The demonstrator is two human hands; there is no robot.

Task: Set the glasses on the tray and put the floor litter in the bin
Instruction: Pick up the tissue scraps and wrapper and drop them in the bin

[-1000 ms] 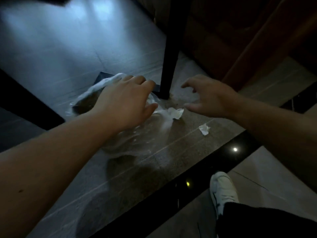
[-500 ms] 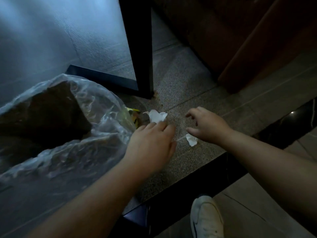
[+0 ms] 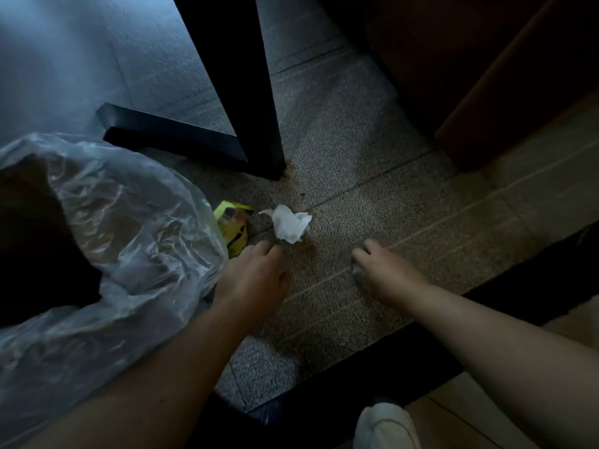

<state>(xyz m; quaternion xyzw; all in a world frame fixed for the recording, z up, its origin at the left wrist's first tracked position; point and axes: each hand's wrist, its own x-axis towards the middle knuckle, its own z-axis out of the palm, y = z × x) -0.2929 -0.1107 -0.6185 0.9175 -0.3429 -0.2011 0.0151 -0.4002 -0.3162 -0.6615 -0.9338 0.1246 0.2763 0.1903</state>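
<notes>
A crumpled white tissue [image 3: 290,226] lies on the speckled floor below a black table leg. A yellow wrapper [image 3: 234,230] lies just left of it, against the bin's clear plastic liner [image 3: 136,222]. My left hand [image 3: 256,277] is low over the floor, its bent fingertips just short of the tissue and the wrapper, with nothing in it. My right hand [image 3: 384,273] is to the right, its fingers closed around a small paper scrap [image 3: 356,271] that shows as a pale bit under the thumb. No glasses or tray are in view.
The black table leg [image 3: 256,92] and its foot bar [image 3: 168,137] stand right behind the litter. Dark brown furniture [image 3: 486,76] fills the upper right. A black floor strip [image 3: 486,303] runs under my right forearm, and my white shoe [image 3: 385,426] is at the bottom edge.
The view has dropped closer to the floor. My right hand has closed over the small paper scrap. My left hand has left the bin liner and come down beside the tissue.
</notes>
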